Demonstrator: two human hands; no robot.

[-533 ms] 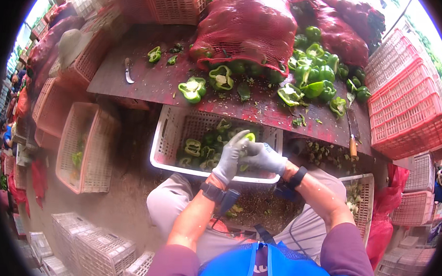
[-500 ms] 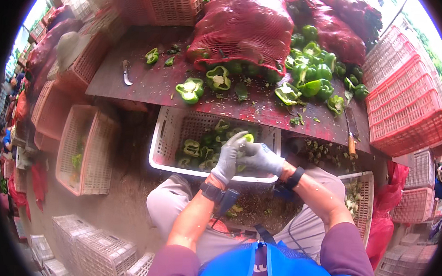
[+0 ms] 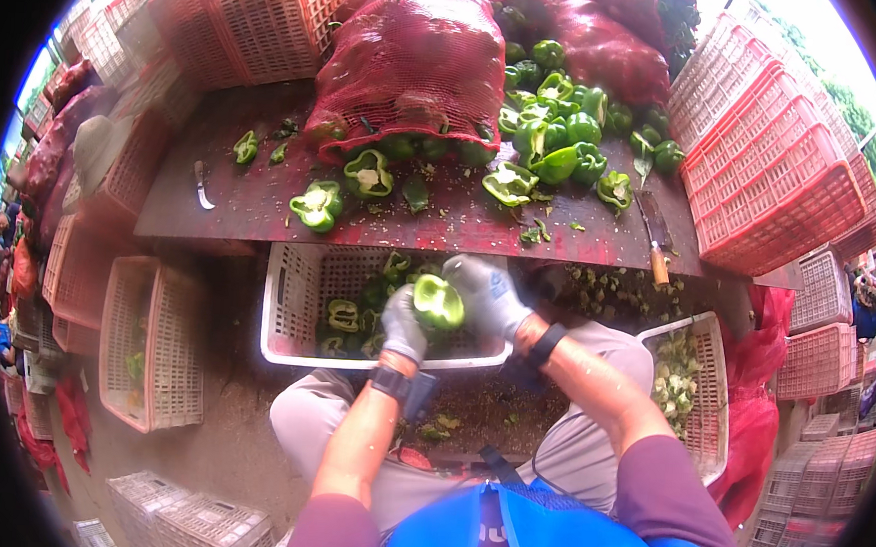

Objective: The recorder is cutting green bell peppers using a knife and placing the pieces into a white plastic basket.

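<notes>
In the middle, over a white crate (image 3: 270, 304), my left hand (image 3: 406, 325) in a grey glove is closed round a halved green bell pepper (image 3: 438, 303), its pale cut face showing. My gloved right hand (image 3: 491, 298) is at the pepper's right side, fingers stretched toward its upper rim; some fingertips are hidden and blurred. Other cut green pepper halves (image 3: 343, 315) lie inside the crate. On the table edge beyond are more halves (image 3: 318, 206), beside a red mesh sack (image 3: 409, 64) of peppers.
A pile of green peppers (image 3: 564, 132) sits on the dark table (image 3: 253, 209). A small curved knife (image 3: 203, 184) lies left, a wooden-handled knife (image 3: 659, 263) right. Stacked pink crates (image 3: 762, 142) rise at right. A crate of pale trimmings (image 3: 680, 380) stands by my right knee.
My hands were together around the pepper. Now the right hand has drawn apart a little to the right, and the pepper's cut face is turned up in my left. The view has shifted.
</notes>
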